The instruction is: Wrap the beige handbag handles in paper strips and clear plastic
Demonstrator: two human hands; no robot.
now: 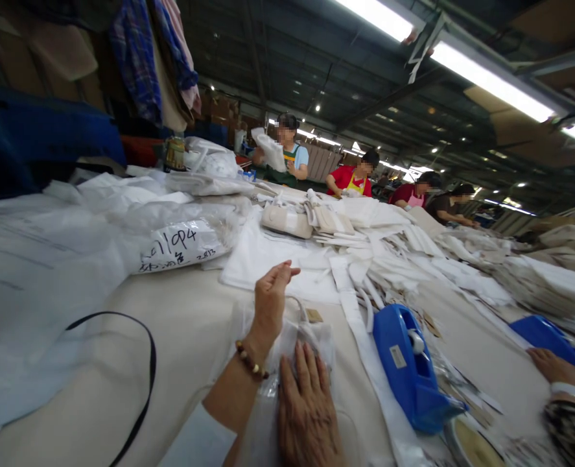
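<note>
My right hand [309,405] lies flat, fingers stretched out, on a clear plastic bag [326,347] with a pale item inside. A small brown tag [314,316] and a thin loop of cord show near its top. Over the bag's upper left part my left hand [271,298] is raised, wearing a bead bracelet. Its fingers are curled and pressed together in a pinch; whatever they hold, if anything, is too small to make out. The bag rests on a beige-covered table [185,350].
Right of the bag stands a blue tape dispenser [406,363]. A co-worker's hand [557,370] touches another blue dispenser [559,337]. Marked plastic packing [180,243] and a black strap [152,363] lie left. Beige pouches [287,220] and white strips are heaped behind; several people work beyond.
</note>
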